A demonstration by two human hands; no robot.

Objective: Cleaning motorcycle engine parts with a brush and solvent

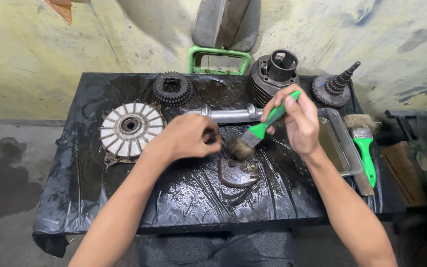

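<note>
- On the low table wrapped in wet black plastic sheeting (124, 198), seen from the head camera, our left hand (184, 138) is closed around a small dark part (212, 136); only a sliver shows between the fingers, so we cannot tell its shape.
- Our right hand (300, 121) is clenched on the green plastic handle of a worn flat paintbrush (260, 131), whose dirty bristles meet the small part just beside the left fingertips.
- Directly below the bristles lies a rounded brown metal cover plate (238, 173), flat on the plastic and touched by neither hand.
- We judge the held part to be rigid metal, light enough for one hand, and probably slick (the sheeting around it glistens), so a full-finger wrap suits it better than a pinch.
- The brush looks light, stiff in the handle and soft at the tip; mid-handle, where we hold it, seems the right place.
- Behind the hands a silver metal tube (228, 114) lies crosswise, with a white finned round hub (130, 128) to the left and a black stacked gear cluster (172, 89) beyond it.
- Farther right stand a dark finned engine cylinder (273, 74) and a grey stepped gear shaft (334, 86).
- A shallow metal tray (347, 153) holds murky liquid, and a second green-handled brush (364, 143) rests just past its rim.
</note>
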